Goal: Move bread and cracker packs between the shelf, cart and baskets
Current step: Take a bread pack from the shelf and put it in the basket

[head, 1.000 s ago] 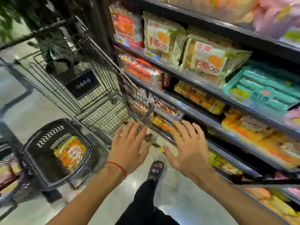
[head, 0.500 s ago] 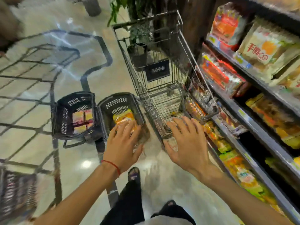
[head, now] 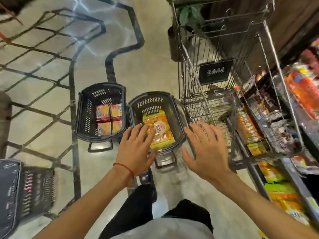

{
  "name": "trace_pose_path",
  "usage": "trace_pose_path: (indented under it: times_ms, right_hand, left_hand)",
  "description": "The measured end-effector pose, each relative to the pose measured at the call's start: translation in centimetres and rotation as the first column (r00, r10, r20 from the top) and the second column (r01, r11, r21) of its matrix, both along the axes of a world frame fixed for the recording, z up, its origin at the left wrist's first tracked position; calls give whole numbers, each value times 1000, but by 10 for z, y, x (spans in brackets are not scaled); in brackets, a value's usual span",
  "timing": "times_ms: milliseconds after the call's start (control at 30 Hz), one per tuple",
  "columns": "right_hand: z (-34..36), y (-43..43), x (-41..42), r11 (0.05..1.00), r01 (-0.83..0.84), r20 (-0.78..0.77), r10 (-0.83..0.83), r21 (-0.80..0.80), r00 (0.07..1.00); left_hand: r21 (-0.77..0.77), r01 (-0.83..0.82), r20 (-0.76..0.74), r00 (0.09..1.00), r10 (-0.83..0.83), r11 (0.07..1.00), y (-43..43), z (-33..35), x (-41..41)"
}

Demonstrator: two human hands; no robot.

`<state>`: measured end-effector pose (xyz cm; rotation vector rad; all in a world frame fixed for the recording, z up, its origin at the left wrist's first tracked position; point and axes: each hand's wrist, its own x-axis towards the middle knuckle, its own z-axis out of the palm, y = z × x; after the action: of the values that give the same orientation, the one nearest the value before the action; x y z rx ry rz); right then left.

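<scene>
Change: right hand [head: 205,152], in front of the cart half a second ago, now hangs over the right rim of the bread basket [head: 179,121]; the left hand was already over this basket.
Left hand [head: 136,150]: palm down, fingers [head: 146,133] spread and straight, holding nothing; tips overlap the bread pack's near-left part, contact cannot be told.
Right hand: palm down, fingers splayed and released, holding nothing.
Bread pack [head: 159,133]: flat on the basket floor, printed face up; long axis near to far, far end leaning slightly left.
Cracker packs [head: 108,119]: flat in the left basket [head: 82,118], which sits just beside the bread basket.
Cart [head: 215,104]: wire, right of the baskets.
Shelf [head: 276,135]: beyond the cart at far right, blurred packs.
</scene>
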<state>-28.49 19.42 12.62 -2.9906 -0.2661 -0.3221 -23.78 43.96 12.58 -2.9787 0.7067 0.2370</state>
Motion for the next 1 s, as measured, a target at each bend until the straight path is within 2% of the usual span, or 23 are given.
trace_pose_path:
  times_ms: [200,467,633,800,1000]
  right_hand:
    - [-37,21,90,1000,18,-76,-19,-18,997]
    - [-152,18,197,1000,-14,-249,11,-10,968]
    - [-243,23,234,999,32,-315,-26,14,949]
    - [-346,34,254,991,117,-369,-86,63,926]
    - [-470,41,276,991,133,-501,-103,26,859]
  left_hand:
    - [21,5,-55,998,-4,1000,17,-37,97]
    - [26,-180,-120,976,181,983,9,-144,176]
    - [-55,-315,-186,935,300,947,-2,-230,200]
    - [-122,-382,-260,903,342,916,-4,-338,219]
    - [-106,-441,-343,857,383,891,-1,-475,239]
